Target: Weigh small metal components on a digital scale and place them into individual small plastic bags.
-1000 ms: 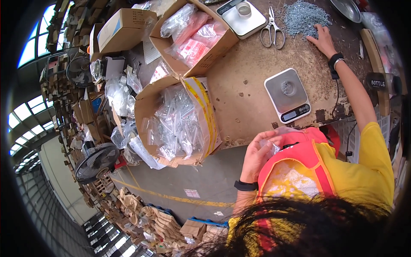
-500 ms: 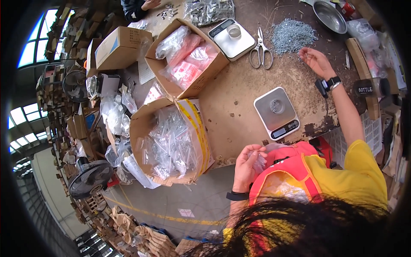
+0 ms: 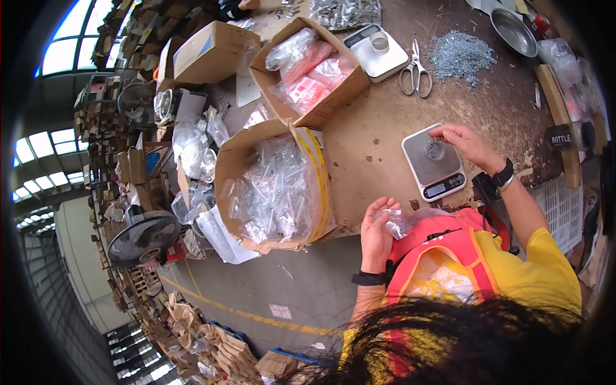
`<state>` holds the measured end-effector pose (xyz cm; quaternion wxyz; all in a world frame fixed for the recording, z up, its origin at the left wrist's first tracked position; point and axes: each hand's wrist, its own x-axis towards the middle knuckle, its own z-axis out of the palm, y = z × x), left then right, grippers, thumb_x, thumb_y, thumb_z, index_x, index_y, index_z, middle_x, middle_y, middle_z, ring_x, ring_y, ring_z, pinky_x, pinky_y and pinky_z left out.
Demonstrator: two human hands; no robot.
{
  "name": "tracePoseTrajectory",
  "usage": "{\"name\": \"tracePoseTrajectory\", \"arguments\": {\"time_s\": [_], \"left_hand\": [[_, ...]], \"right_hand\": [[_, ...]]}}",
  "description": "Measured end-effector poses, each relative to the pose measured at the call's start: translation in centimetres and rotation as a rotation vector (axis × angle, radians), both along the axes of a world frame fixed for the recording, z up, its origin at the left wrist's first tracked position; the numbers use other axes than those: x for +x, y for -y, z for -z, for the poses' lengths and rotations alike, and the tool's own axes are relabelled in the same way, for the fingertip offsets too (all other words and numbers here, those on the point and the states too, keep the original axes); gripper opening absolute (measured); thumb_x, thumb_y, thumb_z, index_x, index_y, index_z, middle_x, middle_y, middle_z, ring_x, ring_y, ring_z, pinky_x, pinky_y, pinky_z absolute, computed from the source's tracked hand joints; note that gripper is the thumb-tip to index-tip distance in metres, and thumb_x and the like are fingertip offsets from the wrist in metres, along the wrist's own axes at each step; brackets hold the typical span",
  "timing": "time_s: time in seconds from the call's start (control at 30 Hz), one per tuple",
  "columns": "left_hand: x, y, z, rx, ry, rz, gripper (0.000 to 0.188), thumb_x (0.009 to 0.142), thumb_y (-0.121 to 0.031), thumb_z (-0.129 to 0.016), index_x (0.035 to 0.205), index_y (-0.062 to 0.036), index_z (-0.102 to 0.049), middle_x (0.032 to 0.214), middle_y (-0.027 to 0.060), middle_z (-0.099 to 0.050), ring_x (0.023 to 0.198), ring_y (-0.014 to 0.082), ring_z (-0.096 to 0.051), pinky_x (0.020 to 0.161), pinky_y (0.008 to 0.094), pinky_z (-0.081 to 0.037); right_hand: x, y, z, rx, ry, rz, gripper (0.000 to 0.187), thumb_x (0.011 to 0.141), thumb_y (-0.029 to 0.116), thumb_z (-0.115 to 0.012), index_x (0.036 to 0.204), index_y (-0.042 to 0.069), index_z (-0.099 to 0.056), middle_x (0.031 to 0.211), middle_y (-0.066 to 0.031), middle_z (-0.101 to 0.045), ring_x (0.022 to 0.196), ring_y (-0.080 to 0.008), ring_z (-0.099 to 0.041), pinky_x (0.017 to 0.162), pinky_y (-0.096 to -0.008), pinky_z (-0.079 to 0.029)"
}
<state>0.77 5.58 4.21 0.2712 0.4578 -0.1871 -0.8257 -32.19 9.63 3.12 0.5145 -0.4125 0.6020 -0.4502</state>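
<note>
My left hand [image 3: 377, 234] pinches a small clear plastic bag [image 3: 399, 224] close to the red apron. Over the near white scale [image 3: 420, 168] hovers my right hand [image 3: 473, 149], its fingertips closed together at a small clear dish [image 3: 436, 151] on the weighing plate. Small metal pieces lie in that dish. Whatever the right fingertips hold is too small to make out. Beyond that hand spreads a heap of small silvery metal pieces, like screws [image 3: 461, 56]. Scissors [image 3: 416, 76] lie to the left of the heap.
An open carton [image 3: 326, 192] of filled clear bags stands left of the near scale. Behind it, another carton [image 3: 343, 88] holds clear and red-printed bags. Toward the back are a second scale [image 3: 385, 63], a metal bowl [image 3: 513, 32] and another person's hand [image 3: 248, 4].
My right hand has moved from the edge of the metal heap to the dish on the near scale. The left hand still holds the bag, now more in sight. The view has shifted slightly.
</note>
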Motion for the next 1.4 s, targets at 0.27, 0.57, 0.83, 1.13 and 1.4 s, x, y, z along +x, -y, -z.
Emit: {"name": "tracePoseTrajectory", "arguments": {"time_s": [0.27,0.57,0.83,1.13,1.4], "left_hand": [[-2.9,1.6,-2.4,-0.313,-0.281,-0.168,0.053,0.088,0.012,-0.050,0.139,0.0024,-0.044,0.148,0.0222,-0.048,0.143,0.0359,-0.043,0.119,0.0452,-0.036],[-5.0,0.4,-5.1,-0.333,-0.483,-0.137,0.062,0.095,-0.002,-0.052,0.153,-0.0042,-0.032,0.160,0.0166,-0.034,0.149,0.0317,-0.033,0.120,0.0440,-0.032],[-4.4,0.4,-3.3,-0.123,-0.437,-0.040,0.040,0.109,-0.023,-0.048,0.140,0.0013,-0.050,0.138,0.0129,-0.059,0.129,0.0231,-0.056,0.111,0.0394,-0.044],[-3.3,2.2,-3.6,-0.359,-0.290,-0.350,0.033,0.099,0.001,-0.048,0.131,0.0030,-0.054,0.133,0.0168,-0.060,0.118,0.0258,-0.062,0.100,0.0376,-0.052],[-1.9,3.3,-4.0,-0.220,-0.111,0.213,0.021,0.099,-0.016,-0.065,0.113,-0.0004,-0.064,0.099,0.0029,-0.066,0.069,0.0031,-0.049,0.057,0.0191,-0.037]], "right_hand": [[4.9,-0.8,-3.4,0.085,0.147,0.051,0.028,0.105,0.026,-0.055,0.115,0.001,-0.061,0.103,-0.0062,-0.068,0.096,-0.0150,-0.066,0.088,-0.0299,-0.053],[12.0,0.5,-7.8,-0.034,0.244,0.051,0.008,0.097,0.008,-0.065,0.103,0.003,-0.063,0.090,0.0003,-0.065,0.079,-0.0056,-0.060,0.071,-0.0223,-0.051],[12.7,1.1,-10.1,-0.357,-0.403,0.020,0.043,0.080,-0.003,-0.073,0.120,0.000,-0.061,0.092,-0.0052,-0.063,0.079,-0.0130,-0.063,0.072,-0.0249,-0.051],[10.4,-0.3,-5.7,-0.025,0.205,0.076,0.038,0.086,-0.003,-0.071,0.122,-0.001,-0.057,0.099,-0.0031,-0.066,0.087,-0.0074,-0.063,0.079,-0.0228,-0.053],[9.4,0.6,-9.0,-0.026,0.101,-0.135,0.037,0.088,-0.003,-0.067,0.123,-0.001,-0.055,0.092,-0.0038,-0.068,0.087,-0.0074,-0.065,0.078,-0.0230,-0.052]]}}
